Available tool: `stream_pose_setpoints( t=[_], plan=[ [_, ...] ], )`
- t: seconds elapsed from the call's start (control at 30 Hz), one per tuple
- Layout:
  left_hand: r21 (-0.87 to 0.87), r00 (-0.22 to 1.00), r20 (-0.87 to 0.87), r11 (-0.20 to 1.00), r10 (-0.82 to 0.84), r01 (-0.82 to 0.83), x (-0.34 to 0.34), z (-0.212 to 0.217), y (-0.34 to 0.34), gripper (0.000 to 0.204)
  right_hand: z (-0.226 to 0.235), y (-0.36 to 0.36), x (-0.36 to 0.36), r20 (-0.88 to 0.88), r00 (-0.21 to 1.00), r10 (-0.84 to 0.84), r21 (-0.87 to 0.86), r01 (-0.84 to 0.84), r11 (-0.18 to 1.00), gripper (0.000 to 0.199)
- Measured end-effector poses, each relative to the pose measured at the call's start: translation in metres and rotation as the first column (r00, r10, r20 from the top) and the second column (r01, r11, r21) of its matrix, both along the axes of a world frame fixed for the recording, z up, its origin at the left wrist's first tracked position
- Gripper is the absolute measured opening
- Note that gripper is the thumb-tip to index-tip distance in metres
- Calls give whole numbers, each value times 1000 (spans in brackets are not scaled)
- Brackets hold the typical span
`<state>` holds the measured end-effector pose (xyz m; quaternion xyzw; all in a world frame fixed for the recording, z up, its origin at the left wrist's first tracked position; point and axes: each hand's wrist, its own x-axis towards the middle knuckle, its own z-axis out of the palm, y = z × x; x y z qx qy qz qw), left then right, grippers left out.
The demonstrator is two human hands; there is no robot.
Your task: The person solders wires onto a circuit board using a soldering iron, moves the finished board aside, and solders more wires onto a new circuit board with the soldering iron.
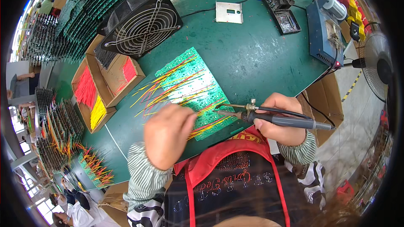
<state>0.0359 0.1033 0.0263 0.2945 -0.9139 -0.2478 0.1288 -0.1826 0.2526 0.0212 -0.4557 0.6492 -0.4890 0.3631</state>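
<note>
- Green circuit board panel [185, 80] lies flat on the green bench [261, 59], near its front edge, red and yellow wire leads [168, 88] fanning off it.
- Left hand [167, 133] curled, fingertips pinching or pressing wires at the panel's near edge; exact grip hidden.
- Right hand [283, 122] closed around soldering iron [269, 117], tip at the same spot.
- Fan [141, 23] behind the panel, probably for fumes.
- Wire boxes [103, 88] within left reach.

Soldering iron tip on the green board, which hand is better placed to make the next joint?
Probably the right hand: it already grips the soldering iron, tip at the circuit board. The left hand rests on the red and yellow wires, seemingly steadying one.
</note>
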Motion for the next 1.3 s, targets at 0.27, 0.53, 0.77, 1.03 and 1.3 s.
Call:
stream_pose_setpoints(
  t=[0.27,0.53,0.77,1.03,1.3],
  plan=[
    [192,999,17,981,-28,24,-15,-17,3,8,-7,1,-2,31,999,-26,-20,27,999,17],
    [185,998,41,982,-42,34,-16,-19,2,9,-9,-3,-3,2,1000,20,-10,-20,1000,17],
    [187,999,28,982,-43,37,-15,-16,1,8,-3,1,-5,56,998,-30,2,30,1000,17],
    [-275,990,21,953,140,-129,-3,16,-17,8,1,9,-13,-13,998,-55,8,55,998,17],
    [111,995,20,989,-100,97,-36,-18,6,8,2,11,-17,-21,996,-86,6,86,996,17]
  ],
)
